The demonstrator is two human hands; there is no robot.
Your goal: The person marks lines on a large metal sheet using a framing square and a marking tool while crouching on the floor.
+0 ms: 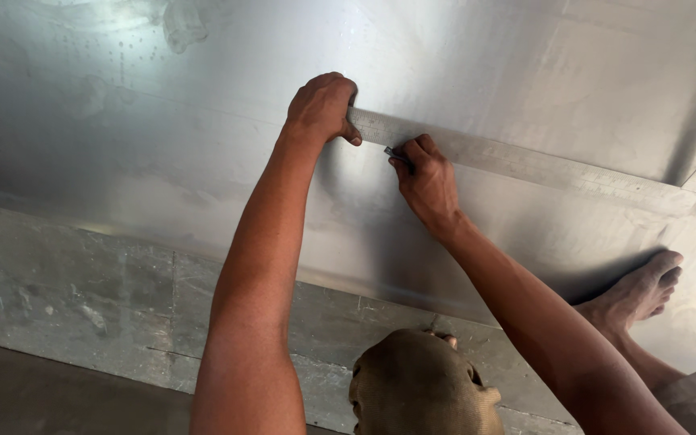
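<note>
Presently, both hands work on a large sheet of bare metal [163, 153] that lies flat on the floor and fills most of the head view. A long, flat metal straightedge [541, 165] rests on the sheet, running from the left hand away toward the right edge of the view, slightly downhill in the picture.

Left hand [322, 106]: closed into a loose fist, knuckles up, pressing down on the near end of the straightedge. Thumb tip lies at the edge of the rule. The arm is extended straight from the lower middle of the view.

Right hand [427, 181]: fingers pinched shut around a small dark marking tool [395, 155], thin and short. Its tip sits at the lower edge of the straightedge, just beside the left thumb. Whether the tip touches the sheet cannot be told. The two hands are near each other but apart.

Further findings: a bare foot [642, 292] stands on the sheet at the right, well apart from the hands, toes pointing right. A knee in brownish cloth [420, 387] shows at the bottom of the view. Below the near edge of the sheet lies a grey concrete floor [58, 298], worn and stained. The sheet surface shows dull reflections and faint smears at upper left.
</note>
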